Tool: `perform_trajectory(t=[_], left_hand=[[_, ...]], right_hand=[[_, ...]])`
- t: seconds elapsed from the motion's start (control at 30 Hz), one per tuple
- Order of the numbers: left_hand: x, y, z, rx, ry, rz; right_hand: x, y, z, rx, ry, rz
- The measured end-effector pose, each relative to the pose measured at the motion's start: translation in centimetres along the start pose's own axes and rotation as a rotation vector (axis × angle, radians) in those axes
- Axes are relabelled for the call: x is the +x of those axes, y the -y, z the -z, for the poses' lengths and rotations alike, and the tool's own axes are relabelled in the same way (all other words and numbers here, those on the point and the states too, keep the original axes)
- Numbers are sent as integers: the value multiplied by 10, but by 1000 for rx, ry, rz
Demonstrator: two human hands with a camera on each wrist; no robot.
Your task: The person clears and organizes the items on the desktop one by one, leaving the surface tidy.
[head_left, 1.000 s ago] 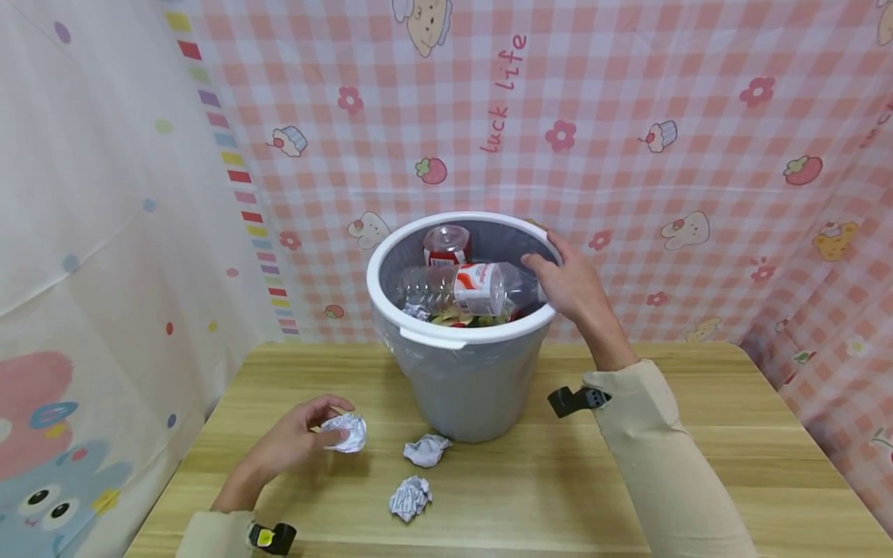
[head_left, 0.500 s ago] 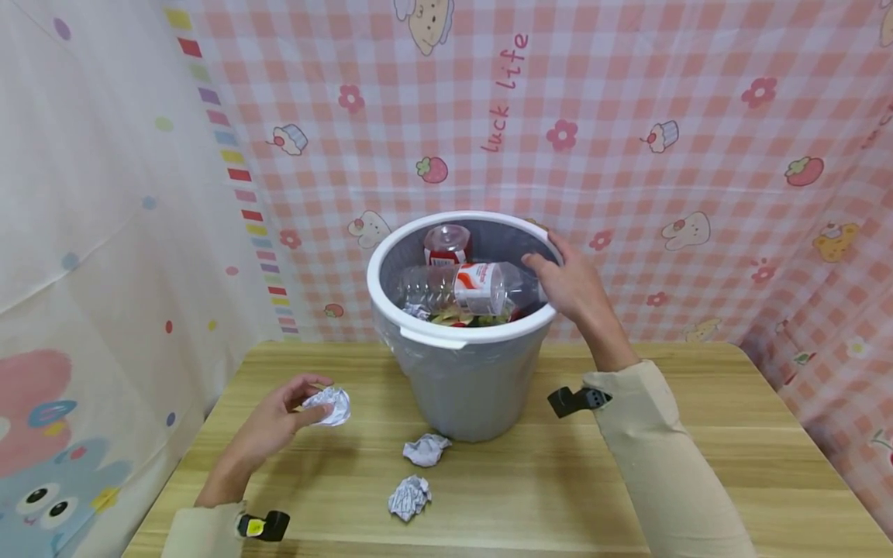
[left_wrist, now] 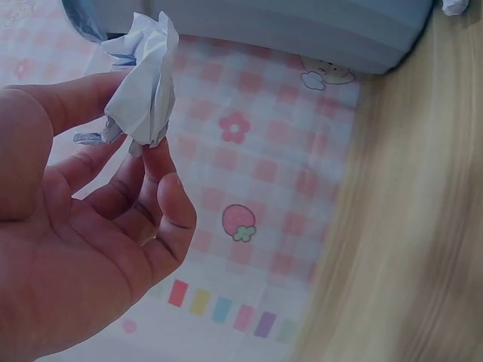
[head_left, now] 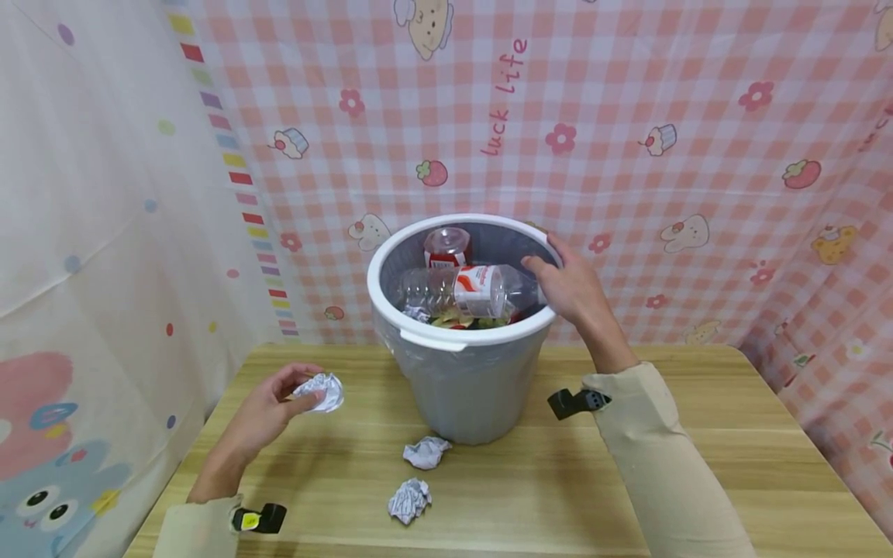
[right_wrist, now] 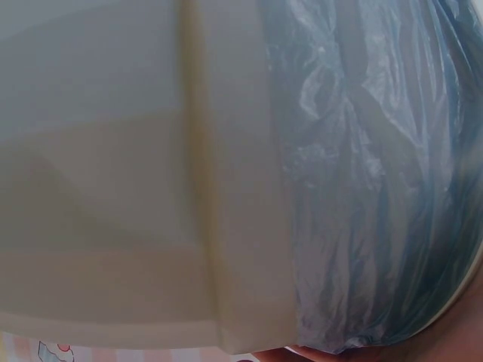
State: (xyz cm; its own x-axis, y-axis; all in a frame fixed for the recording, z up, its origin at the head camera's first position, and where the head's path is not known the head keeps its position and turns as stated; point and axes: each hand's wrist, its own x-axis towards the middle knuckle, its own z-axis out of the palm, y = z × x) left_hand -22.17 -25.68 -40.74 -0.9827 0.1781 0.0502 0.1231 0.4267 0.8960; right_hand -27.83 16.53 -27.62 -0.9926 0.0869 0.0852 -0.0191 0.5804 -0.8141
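My left hand (head_left: 262, 411) pinches a crumpled paper ball (head_left: 328, 392) between thumb and fingertips, above the left side of the table. In the left wrist view the white paper (left_wrist: 147, 87) sticks up past the thumb, and the lower fingers are bent. With the thumb inside and the fingers over the outside, my right hand (head_left: 575, 287) grips the right rim of a grey trash bin (head_left: 474, 387). A clear plastic bottle (head_left: 425, 288) lies across the bin's contents, its neck end near that thumb. The right wrist view shows mostly the bin's wall and its plastic liner (right_wrist: 355, 173).
Two more crumpled paper balls (head_left: 426, 452) (head_left: 410, 500) lie on the wooden table (head_left: 558, 504) in front of the bin. Behind the first bottle, a red-labelled bottle (head_left: 448, 246) stands inside. Scraps (head_left: 460, 318) show beneath them. A checked curtain (head_left: 628, 201) hangs behind the table.
My left hand has moved left and away toward the back of the table, carrying the paper ball slightly higher in view. My right hand and the bin have stayed in place.
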Motion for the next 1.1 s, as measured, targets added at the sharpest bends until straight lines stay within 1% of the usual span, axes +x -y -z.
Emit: perform_trajectory(t=[0.3, 0.53, 0.77, 0.93, 1.1], left_hand=[[0, -14, 7, 8, -41, -26], [-2, -28, 13, 26, -106, -32], [-1, -38, 16, 33, -121, -28], [3, -47, 18, 42, -133, -57], [7, -60, 19, 36, -149, -91]], right_hand=[[0, 0, -1, 3, 1, 1], [0, -1, -1, -1, -4, 11], [0, -1, -2, 7, -2, 10], [0, -1, -1, 8, -2, 7], [0, -1, -1, 7, -1, 10]])
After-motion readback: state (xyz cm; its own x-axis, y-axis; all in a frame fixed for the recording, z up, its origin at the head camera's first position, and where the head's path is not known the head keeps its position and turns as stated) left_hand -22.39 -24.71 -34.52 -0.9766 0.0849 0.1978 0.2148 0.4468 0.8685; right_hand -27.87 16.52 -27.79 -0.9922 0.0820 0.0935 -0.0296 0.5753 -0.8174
